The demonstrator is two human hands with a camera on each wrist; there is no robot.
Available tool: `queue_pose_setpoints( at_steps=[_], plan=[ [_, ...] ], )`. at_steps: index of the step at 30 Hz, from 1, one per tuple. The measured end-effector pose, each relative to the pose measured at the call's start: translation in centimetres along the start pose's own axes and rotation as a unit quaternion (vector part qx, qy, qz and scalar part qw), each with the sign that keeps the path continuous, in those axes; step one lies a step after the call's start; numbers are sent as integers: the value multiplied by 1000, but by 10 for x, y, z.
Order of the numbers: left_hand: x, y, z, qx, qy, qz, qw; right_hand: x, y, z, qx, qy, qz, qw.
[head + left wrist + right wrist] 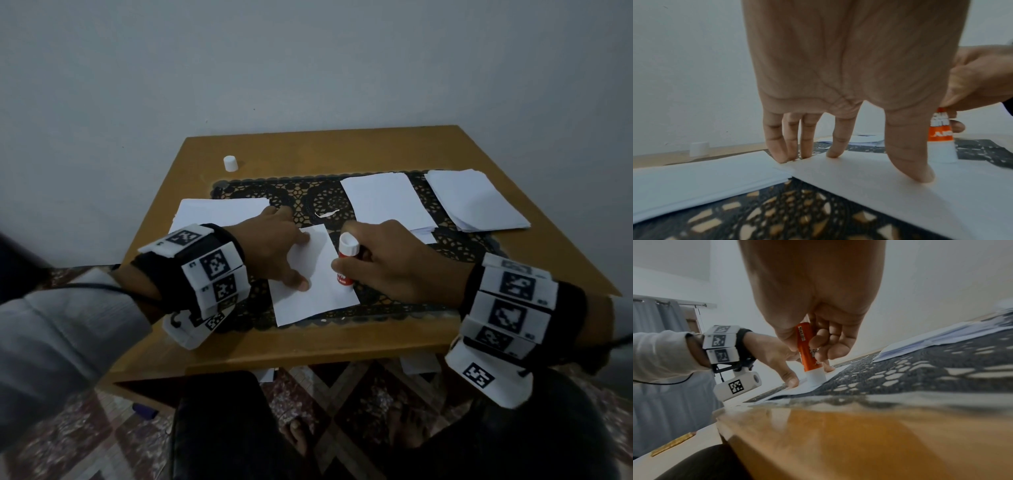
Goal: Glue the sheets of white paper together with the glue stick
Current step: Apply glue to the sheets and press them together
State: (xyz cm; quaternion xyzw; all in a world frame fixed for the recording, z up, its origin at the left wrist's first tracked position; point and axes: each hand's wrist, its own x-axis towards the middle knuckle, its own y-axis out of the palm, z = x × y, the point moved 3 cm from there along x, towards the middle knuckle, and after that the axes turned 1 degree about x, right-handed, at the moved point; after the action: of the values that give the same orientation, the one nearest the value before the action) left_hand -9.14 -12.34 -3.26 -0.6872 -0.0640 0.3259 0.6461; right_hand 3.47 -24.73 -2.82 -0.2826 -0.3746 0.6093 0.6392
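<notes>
**Thin paper, pinned flat while the glue goes on**

At centre frame the left hand [274, 246] presses straight, spread fingers [833, 146] on the single white sheet [308, 291] lying on the tabletop [308, 346]. The right hand [387, 260] curls round the glue stick [346, 263], tip down on the sheet's right edge. The paper looks light and floppy, likely to drag or wrinkle; best held flat near the stroke.

Left hand [274, 245] spread flat, fingers [908, 155] straight, tips pressing down. Right hand [394, 260] curled tight in a fist-style grip, knuckles up. Both wrists close together, forearms angled inward, marker bands strapped on each.
</notes>
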Motion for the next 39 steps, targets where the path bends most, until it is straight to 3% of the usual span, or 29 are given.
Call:
queue_pose_setpoints(
  at_steps=[11, 13, 18, 20, 23, 25, 29, 34, 37, 39],
  plan=[
    [16, -5, 9, -77, -51, -14, 996, -22, -7, 2, 11, -21, 0, 1000],
    [17, -11, 11, -126, -52, -30, 990, -22, -20, 2, 29, -24, -26, 999],
    [11, -21, 17, -180, -18, -88, 980, -12, -52, -11, 62, 40, -80, 994],
    [5, -22, 22, -253, -16, -111, 961, -9, -57, -16, 65, 55, -91, 992],
    [-14, -23, 26, -355, -52, -218, 908, -6, -59, -19, 67, 71, -106, 990],
    [-25, -18, 24, -323, -92, -254, 907, -2, -58, -21, 72, 76, -117, 988],
    [-37, 4, 12, -173, -136, -129, 967, 11, -47, -23, 58, 79, -106, 989],
    [-44, 9, 12, -13, -186, -68, 980, 27, -34, -21, 24, 61, -107, 992],
    [-45, 4, 11, 38, -169, -108, 979, 38, -29, -22, -2, 50, -107, 993],
    [-41, -1, 3, 9, -102, -154, 983, 44, -25, -24, -12, 47, -93, 994]
  ],
)
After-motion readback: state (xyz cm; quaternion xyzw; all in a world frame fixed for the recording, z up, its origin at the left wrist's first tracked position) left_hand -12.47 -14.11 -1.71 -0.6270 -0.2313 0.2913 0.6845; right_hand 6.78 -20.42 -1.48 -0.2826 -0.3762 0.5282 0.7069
